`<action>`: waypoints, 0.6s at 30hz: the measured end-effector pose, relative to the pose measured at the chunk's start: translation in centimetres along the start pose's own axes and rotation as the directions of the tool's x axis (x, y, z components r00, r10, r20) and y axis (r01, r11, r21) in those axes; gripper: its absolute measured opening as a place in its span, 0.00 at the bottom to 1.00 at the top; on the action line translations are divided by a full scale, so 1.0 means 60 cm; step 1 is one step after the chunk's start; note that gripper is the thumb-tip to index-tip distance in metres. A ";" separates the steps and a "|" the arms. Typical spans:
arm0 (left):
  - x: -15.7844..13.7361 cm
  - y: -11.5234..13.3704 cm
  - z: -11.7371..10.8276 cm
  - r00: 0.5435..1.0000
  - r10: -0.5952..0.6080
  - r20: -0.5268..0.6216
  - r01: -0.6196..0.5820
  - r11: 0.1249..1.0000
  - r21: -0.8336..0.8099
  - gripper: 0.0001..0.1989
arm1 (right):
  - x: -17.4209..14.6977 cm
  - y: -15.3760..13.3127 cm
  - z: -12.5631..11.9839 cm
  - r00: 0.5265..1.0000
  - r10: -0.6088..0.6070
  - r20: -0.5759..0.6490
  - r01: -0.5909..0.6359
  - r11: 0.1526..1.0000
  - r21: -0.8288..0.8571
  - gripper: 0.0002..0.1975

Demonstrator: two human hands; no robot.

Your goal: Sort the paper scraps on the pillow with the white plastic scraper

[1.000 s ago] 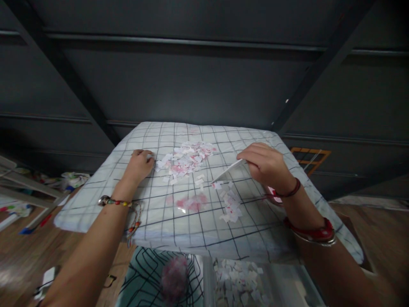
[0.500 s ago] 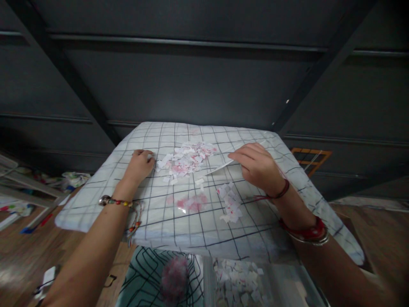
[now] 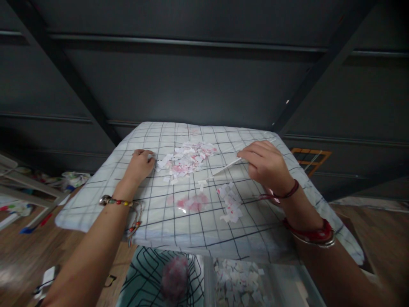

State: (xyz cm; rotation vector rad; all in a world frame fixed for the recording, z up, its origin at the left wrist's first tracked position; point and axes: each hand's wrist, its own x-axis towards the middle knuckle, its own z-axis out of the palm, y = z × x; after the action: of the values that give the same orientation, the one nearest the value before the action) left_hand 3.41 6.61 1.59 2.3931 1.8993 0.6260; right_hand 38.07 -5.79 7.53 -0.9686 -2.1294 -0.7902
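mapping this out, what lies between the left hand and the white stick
In the head view, the larger pile of paper scraps lies between the left hand and the white stick.

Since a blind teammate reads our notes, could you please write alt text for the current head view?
The right hand holds a slim white tool over a grid-patterned cover, its tip near loose paper scraps. The left hand rests beside a larger pile of white and pink scraps. Below, a translucent bin holds more scraps.
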 end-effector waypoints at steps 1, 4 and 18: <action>0.000 -0.002 0.001 1.000 0.005 -0.002 -0.005 1.000 0.002 0.20 | 0.000 0.002 -0.002 1.000 -0.002 -0.008 0.002 1.000 -0.008 0.16; 0.001 -0.007 0.006 1.000 0.014 -0.011 -0.014 1.000 0.004 0.20 | -0.001 0.005 -0.005 0.999 -0.010 -0.043 0.009 1.000 -0.003 0.17; 0.002 -0.006 0.009 0.999 -0.005 -0.034 0.004 1.000 -0.013 0.19 | 0.004 -0.002 -0.003 0.999 -0.036 -0.034 0.036 0.999 -0.001 0.17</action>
State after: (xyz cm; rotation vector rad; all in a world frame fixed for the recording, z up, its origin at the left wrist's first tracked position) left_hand 3.27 6.94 1.03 2.3850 1.9070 0.6803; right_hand 37.90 -5.90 7.76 -0.9131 -2.1224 -0.8194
